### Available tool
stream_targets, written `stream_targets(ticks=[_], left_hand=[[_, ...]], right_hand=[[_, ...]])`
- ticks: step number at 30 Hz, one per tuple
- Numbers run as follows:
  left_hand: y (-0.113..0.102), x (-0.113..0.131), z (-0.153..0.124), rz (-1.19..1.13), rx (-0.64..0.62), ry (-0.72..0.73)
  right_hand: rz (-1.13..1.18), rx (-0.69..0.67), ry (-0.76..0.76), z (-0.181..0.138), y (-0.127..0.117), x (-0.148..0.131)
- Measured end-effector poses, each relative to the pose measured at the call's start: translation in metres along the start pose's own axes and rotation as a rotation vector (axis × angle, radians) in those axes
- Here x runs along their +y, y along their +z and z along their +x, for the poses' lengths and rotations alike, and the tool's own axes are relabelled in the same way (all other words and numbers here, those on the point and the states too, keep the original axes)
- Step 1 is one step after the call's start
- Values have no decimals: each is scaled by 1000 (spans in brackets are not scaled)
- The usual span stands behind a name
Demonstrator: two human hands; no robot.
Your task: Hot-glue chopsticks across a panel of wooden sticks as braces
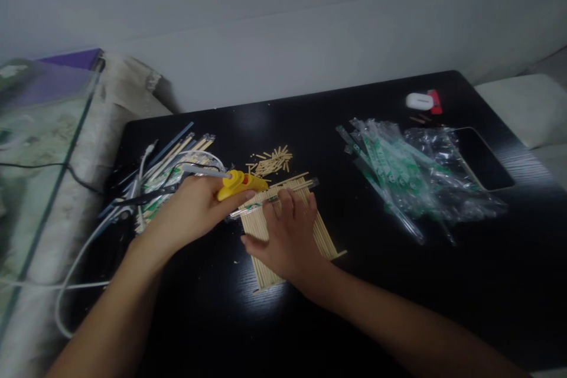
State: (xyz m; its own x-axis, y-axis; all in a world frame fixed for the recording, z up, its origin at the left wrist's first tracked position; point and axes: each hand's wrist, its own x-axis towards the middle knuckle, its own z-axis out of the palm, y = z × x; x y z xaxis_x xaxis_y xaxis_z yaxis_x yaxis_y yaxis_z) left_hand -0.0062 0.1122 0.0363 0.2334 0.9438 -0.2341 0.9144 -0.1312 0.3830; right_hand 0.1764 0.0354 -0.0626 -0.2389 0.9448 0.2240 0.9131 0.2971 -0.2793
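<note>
A pale, bare wall (266, 23) runs across the back, and up against it sits the black table (310, 124), glossy enough to throw back patches of light. Over on the left there's a glass panel (53, 124) with a purple corner; on the right, a pale seat (516, 106) peeks past the table's edge. Now the clutter: clear plastic wrappers (394, 171) printed in green sprawl across the right side, overlapping a dark-screened phone (487, 159), with a white case (419, 101) beyond, against something red. To the left, wrapped sticks (195, 144) lie in a heap, a white cable (91, 242) looping past. Short stick pieces (274, 161) are piled just behind the main piece, the stick panel (325, 239), which lies mid-table. The left hand (204, 207) has its fingers closed around a yellow glue gun (234, 184), nose at the panel's far edge; whether the tip touches, I can't tell. The right hand (290, 230) spreads its fingers over the panel, hiding its middle, and a green-printed sleeve (254, 207) lies across the top, partly under those fingers.
</note>
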Motion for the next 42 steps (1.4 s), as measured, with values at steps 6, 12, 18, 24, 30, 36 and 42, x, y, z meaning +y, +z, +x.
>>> stream_targets(ticks=[6,12,18,24,30,36,42], left_hand=[[0,-5,-1,6,-2,-23],[1,-6,-1,-35,-25,-7],[1,-6,-1,-75,-20,-8],[0,-6,-1,-31,-19,-37],[-3,-5,-2,7,-3,-36],[1,0,0,14,3,-16],[8,10,5,-27,42,33]], right_hand=[[2,-2,-8,0,0,0],[8,-19,-5,0,0,0],[-2,13,-10,-1,2,1],[2,26,-16,-1,2,0],[4,24,-10,-1,2,0],[0,3,-2,0,1,0],[15,-56,-2,1,-3,-1]])
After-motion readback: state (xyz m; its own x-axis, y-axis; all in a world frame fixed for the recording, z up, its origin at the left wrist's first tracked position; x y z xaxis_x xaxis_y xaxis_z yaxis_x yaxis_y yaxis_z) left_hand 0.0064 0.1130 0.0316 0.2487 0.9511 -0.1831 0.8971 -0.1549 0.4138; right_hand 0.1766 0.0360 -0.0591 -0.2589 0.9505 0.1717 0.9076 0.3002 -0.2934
